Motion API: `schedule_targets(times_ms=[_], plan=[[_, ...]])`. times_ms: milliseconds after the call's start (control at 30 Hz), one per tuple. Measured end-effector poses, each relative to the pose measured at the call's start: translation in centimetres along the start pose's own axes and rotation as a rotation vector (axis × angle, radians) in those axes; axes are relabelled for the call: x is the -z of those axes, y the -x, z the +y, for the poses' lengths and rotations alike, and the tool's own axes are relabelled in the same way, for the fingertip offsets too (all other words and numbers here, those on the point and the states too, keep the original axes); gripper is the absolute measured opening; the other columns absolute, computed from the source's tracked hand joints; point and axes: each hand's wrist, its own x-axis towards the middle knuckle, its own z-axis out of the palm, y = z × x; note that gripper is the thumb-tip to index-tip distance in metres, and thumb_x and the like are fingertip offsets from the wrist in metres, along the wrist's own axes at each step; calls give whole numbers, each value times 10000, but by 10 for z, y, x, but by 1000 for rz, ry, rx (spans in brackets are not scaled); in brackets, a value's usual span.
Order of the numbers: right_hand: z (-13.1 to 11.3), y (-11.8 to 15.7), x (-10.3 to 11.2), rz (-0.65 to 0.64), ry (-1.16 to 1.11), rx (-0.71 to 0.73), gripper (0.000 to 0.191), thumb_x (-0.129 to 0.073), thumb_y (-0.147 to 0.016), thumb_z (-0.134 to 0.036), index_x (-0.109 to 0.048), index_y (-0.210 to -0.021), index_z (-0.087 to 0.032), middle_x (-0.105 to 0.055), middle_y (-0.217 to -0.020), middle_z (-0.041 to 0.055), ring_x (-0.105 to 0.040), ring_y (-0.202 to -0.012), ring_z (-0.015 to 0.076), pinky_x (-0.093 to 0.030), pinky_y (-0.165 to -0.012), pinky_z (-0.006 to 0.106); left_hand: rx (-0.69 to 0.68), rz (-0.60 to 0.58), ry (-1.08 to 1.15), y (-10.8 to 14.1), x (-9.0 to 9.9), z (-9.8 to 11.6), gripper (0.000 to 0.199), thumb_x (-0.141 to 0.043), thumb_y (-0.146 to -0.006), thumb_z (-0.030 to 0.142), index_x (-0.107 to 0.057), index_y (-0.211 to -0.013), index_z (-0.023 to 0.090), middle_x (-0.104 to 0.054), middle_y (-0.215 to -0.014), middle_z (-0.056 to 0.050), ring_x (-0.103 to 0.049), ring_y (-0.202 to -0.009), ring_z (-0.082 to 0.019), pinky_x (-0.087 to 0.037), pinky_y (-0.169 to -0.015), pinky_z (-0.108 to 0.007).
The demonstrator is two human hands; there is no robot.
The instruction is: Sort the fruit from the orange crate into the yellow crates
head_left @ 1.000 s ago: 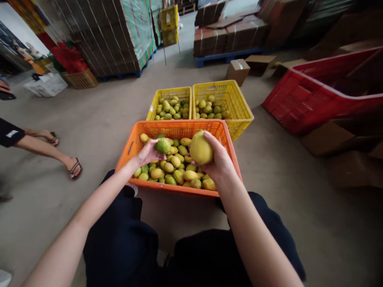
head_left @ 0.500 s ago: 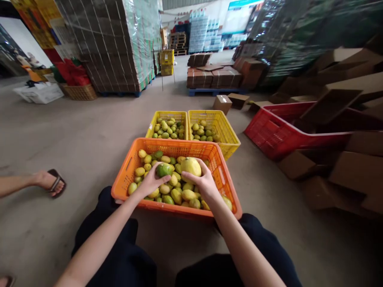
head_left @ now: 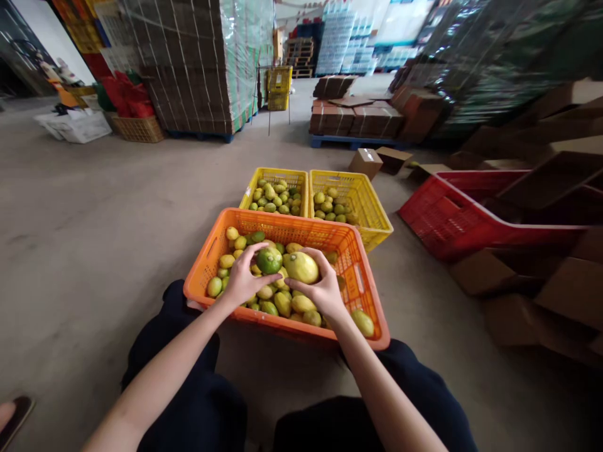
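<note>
Over the orange crate point(head_left: 277, 319), my left hand point(head_left: 245, 279) has its fingers closed round a green lemon point(head_left: 269, 260), whose stem end faces me. Beside it my right hand point(head_left: 325, 289) grips a larger, pale yellow lemon point(head_left: 302, 268) between thumb and fingers. The two fruits are held close side by side; whether they touch I cannot tell. Below them, yellow and green lemons point(head_left: 282, 304) lie heaped in the crate, partly hidden by my hands. One big yellow-green lemon point(head_left: 362, 322) sits apart in its near right corner.
Two yellow crates point(head_left: 377, 235) with lemons stand just behind the orange one. To the right are a red crate point(head_left: 424, 216) and cardboard boxes point(head_left: 513, 317). Wrapped pallet stacks point(head_left: 188, 69) stand farther back. At the lower left edge shows another person's sandalled foot point(head_left: 14, 417).
My left hand has turned the green lemon so its stem end shows, and the yellow lemon is tilted differently. The fruits are closer together. The other person's foot at left has left view.
</note>
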Motion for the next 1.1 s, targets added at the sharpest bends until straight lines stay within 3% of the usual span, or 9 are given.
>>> schedule_targets(times_ms=[267,433,567,733,900,1100], plan=[[1,4,7,-16,18,-7,560,-852,-520,-312,-594,-1011,-235,-658,-988,17,-629,-928,238,-520,-868,374,-18,-27,168,3,-7,-2,589,-847,-664,355,-560,-1159,219,-640,-1129,-65,-631,-1030,-205,-515,-884,-311],[-5,6,8,-32,-1,-53,526,-871,-495,-312,-608,-942,-229,-647,-887,-3,-611,-833,211,-520,-781,338,150,-63,353,3,-6,3,586,-857,-637,346,-590,-1142,216,-649,-1109,-56,-632,-1000,-202,-505,-865,-294],[-6,9,2,-38,-195,-235,418,-828,-591,-389,-613,-915,-237,-637,-811,-12,-594,-736,176,-511,-637,278,438,-85,675,0,-9,6,477,-757,-702,513,-620,-1026,190,-680,-970,-51,-650,-893,-199,-513,-705,-260],[-6,2,-4,53,-617,-470,292,-734,-646,-386,-616,-869,-237,-632,-742,-27,-591,-627,146,-492,-503,231,730,-133,979,-4,-13,6,554,-633,-731,662,-624,-929,144,-658,-700,-46,-567,-535,-121,-406,-465,-211],[-9,-9,1,154,-813,-712,139,-636,-728,-293,-591,-820,-199,-637,-636,-3,-588,-529,155,-539,-485,286,864,-167,1056,-6,-11,8,521,-585,-788,664,-594,-813,144,-588,-552,-11,-472,-403,-84,-361,-410,-193],[-10,-11,0,202,-829,-902,95,-550,-829,-278,-573,-790,-194,-648,-579,19,-603,-485,178,-531,-447,305,924,-180,1075,-5,-12,5,524,-560,-807,678,-554,-756,157,-577,-540,-12,-475,-385,-86,-361,-394,-186]])
